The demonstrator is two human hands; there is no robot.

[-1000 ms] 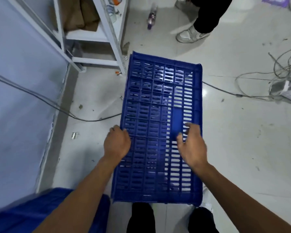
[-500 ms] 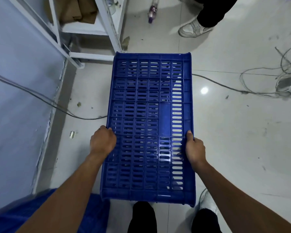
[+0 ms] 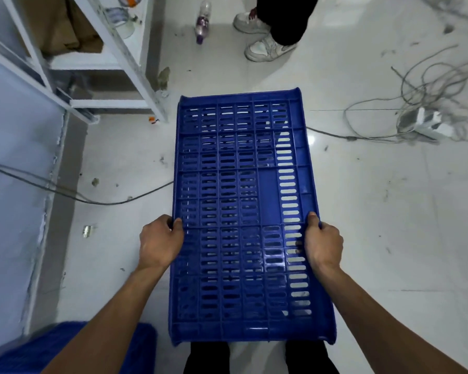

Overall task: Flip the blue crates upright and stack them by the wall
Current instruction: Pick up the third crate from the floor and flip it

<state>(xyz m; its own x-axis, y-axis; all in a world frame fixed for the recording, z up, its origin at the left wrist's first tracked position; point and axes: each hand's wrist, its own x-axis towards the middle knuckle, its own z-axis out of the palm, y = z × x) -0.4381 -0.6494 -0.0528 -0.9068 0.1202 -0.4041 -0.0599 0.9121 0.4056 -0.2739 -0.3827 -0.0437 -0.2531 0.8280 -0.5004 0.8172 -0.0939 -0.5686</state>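
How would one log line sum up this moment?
left hand: grips blue crate left edge | right hand: grips right edge | state: held over floor

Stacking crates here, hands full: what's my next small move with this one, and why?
Probably carry the blue crate left toward the blue shape by the wall; your left hand and right hand grip its long sides, holding it lifted.

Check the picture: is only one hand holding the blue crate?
No: the left hand grips the blue crate by its left edge, and the right hand grips its right edge.
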